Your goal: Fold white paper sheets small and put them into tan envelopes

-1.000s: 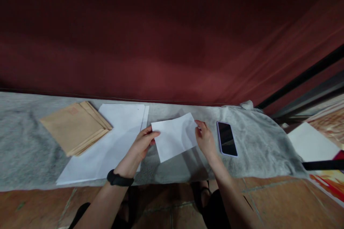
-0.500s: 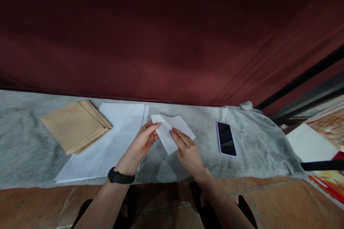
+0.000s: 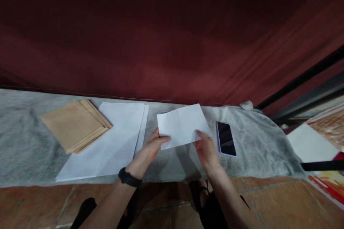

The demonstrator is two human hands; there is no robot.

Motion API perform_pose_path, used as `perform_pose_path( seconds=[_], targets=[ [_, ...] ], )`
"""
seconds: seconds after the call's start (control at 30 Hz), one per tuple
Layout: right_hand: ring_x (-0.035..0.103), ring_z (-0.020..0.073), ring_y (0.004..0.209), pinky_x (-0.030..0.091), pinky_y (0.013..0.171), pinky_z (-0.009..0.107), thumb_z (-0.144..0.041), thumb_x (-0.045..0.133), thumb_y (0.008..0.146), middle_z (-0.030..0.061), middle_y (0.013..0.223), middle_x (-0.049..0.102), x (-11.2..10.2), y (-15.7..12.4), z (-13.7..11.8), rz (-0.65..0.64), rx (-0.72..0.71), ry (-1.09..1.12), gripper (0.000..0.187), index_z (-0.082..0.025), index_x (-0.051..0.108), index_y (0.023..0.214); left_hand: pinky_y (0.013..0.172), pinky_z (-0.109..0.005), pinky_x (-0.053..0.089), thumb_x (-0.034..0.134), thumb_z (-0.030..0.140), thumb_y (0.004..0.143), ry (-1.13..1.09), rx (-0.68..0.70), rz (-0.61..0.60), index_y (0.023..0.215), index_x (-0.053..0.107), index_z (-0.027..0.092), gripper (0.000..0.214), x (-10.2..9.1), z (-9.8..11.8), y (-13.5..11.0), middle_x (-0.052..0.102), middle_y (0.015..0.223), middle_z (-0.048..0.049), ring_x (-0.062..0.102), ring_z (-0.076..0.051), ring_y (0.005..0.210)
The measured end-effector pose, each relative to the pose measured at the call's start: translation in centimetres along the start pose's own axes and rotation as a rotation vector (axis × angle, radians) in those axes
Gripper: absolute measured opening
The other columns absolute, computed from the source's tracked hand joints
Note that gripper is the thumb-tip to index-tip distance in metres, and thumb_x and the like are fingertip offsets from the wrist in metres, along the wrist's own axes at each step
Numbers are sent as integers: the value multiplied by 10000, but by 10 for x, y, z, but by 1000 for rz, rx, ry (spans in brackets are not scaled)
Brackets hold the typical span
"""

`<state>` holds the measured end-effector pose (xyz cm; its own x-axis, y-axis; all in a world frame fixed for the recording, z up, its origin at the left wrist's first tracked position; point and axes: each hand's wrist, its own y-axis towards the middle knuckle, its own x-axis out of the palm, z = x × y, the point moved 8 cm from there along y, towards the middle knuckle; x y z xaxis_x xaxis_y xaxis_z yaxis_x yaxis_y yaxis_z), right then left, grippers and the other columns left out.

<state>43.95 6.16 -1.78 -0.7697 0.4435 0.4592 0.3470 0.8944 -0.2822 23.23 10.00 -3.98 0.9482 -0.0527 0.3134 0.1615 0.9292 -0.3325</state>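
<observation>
White paper [image 3: 182, 123] is pinched in the fingers of left hand [image 3: 153, 144] and right hand [image 3: 206, 149]; steadying seems under way, an even grip called for next

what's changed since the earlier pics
The white rectangular paper sheet, bent moments ago, is now flatter. The right hand moved right, from the sheet's middle to its near right edge, gripping there; the left hand, shifted slightly right, still holds its left end. The brown paper stack, large white paper sheets and purple-cased phone stayed put.
</observation>
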Motion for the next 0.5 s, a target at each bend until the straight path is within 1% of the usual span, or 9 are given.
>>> perform_pose_path(
  seconds=[0.07, 0.13, 0.2, 0.27, 0.3, 0.37, 0.43, 0.5],
  targets=[
    [689, 172, 757, 564, 605, 257, -325, 813, 637, -10, 853, 718, -24, 7, -2, 71, -24, -163, 354, -219, 659, 937, 788, -319, 525, 741, 176, 589, 151, 71, 13, 1196, 628, 134, 619, -11, 8, 6, 753, 942, -32, 695, -214, 834],
    [657, 169, 694, 524, 540, 248, -349, 799, 608, -23, 782, 684, -37, 16, -3, 44, -34, -351, 398, -213, 657, 954, 804, -338, 535, 675, 158, 607, 294, 123, -9, 1336, 552, 140, 739, -18, 12, 11, 751, 994, -38, 697, -227, 860],
    [627, 172, 637, 496, 515, 255, -366, 752, 629, -39, 701, 642, -44, 21, -2, -7, -56, -558, 454, -200, 647, 1038, 861, -377, 542, 623, 141, 629, 445, 140, -16, 1447, 456, 140, 834, -23, 12, 12, 744, 1074, -60, 702, -251, 922],
    [606, 172, 602, 497, 551, 279, -348, 685, 689, -43, 666, 612, -46, 24, -4, -32, -142, -785, 488, -177, 629, 1143, 952, -424, 524, 601, 134, 662, 618, 145, 11, 1512, 376, 133, 879, -26, 10, 9, 725, 1165, -92, 694, -280, 1023],
    [612, 177, 613, 506, 594, 295, -325, 647, 727, -33, 683, 620, -45, 23, -6, -35, -202, -898, 491, -168, 618, 1192, 1002, -441, 503, 600, 134, 683, 705, 156, 32, 1535, 341, 130, 891, -27, 10, 6, 705, 1225, -110, 679, -293, 1092],
    [653, 198, 696, 517, 698, 321, -264, 579, 790, 7, 768, 664, -41, 20, -8, -46, -296, -1110, 483, -170, 599, 1263, 1083, -451, 456, 602, 134, 721, 852, 185, 71, 1569, 276, 130, 909, -26, 12, 0, 643, 1353, -139, 623, -306, 1229],
    [691, 224, 816, 515, 770, 329, -212, 531, 831, 43, 876, 705, -37, 18, -6, -65, -321, -1276, 491, -193, 573, 1320, 1113, -438, 439, 606, 127, 744, 945, 201, 95, 1589, 226, 130, 927, -25, 15, -5, 585, 1432, -154, 584, -303, 1296],
    [704, 239, 891, 513, 798, 325, -185, 517, 851, 62, 944, 721, -36, 16, -2, -86, -296, -1389, 511, -205, 543, 1362, 1107, -424, 450, 615, 122, 757, 1004, 193, 116, 1599, 187, 126, 945, -24, 18, -7, 571, 1448, -163, 585, -296, 1299]
  ],
)
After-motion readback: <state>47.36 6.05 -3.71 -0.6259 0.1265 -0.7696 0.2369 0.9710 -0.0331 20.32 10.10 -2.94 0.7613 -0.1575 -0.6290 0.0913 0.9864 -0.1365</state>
